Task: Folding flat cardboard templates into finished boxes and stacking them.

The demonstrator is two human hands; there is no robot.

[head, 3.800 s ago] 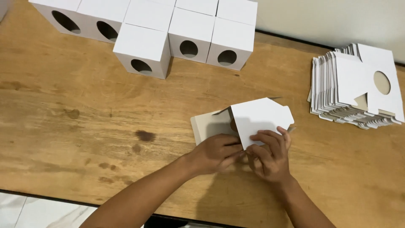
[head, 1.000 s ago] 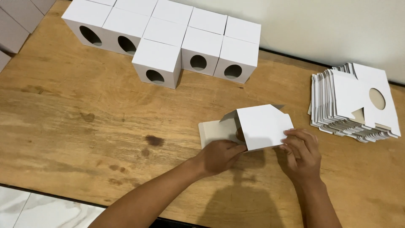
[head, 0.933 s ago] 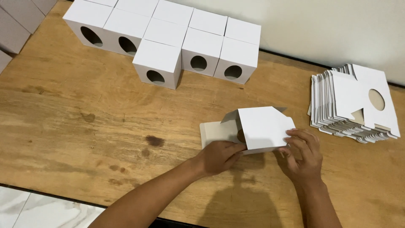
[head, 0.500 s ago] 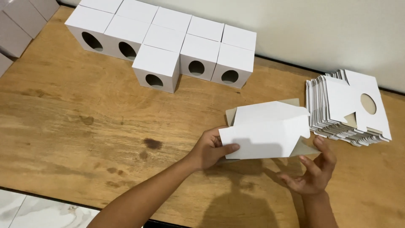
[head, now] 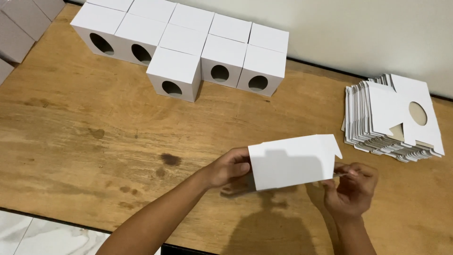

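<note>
Two hands hold a white cardboard sheet (head: 293, 162) above the table (head: 85, 141). The left hand (head: 230, 166) grips its left edge; the right hand (head: 351, 189) pinches its right edge. Flat sheets (head: 391, 118) lie beyond the right hand.

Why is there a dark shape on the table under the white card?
In the head view, light from above makes the white card and both hands, left hand and right hand, cast a dark shadow onto the wooden table; the picture is sharp, with no glare.
</note>
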